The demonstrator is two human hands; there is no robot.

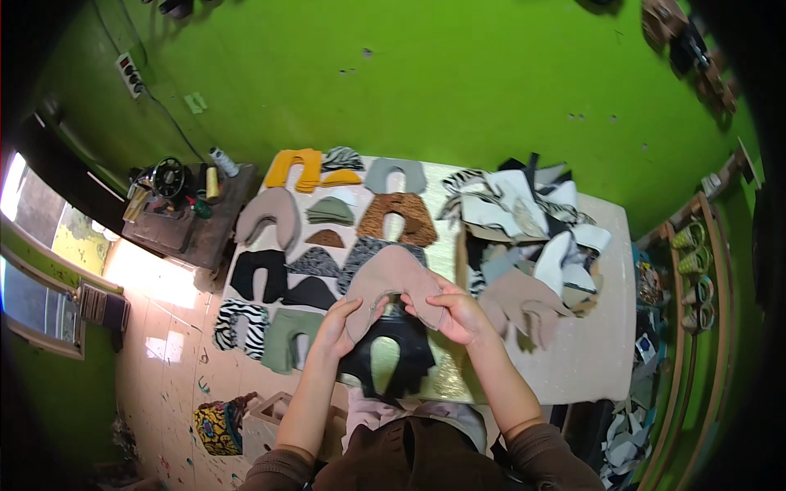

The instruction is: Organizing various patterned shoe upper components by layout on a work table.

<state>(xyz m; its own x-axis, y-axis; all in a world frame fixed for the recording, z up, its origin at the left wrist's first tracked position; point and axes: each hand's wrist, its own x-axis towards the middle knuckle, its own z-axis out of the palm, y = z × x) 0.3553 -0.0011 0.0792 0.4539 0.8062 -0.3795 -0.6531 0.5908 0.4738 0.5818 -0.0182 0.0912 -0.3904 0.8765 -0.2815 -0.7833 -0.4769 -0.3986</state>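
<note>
Item, far left: a sewing machine [169,177] on its own stand, apart from the cut pieces. Item, left half of the table [602,360]: U-shaped pieces in zebra print [240,306], black [260,256], green [281,337] and mustard [296,156], laid in rows by colour, apparently to keep kinds separate. Item, near middle: left hand [334,326], thumb above and fingers below, pinching one leg of a beige U-shaped piece [391,268]; right hand [462,315] gripped the other leg likewise, probably to keep the limp material spread. The beige piece was held above a black cutout [415,353]. Item, right: a jumbled pile [524,209], seemingly unsorted. Item, far right: a footwear rack [719,327].
</note>
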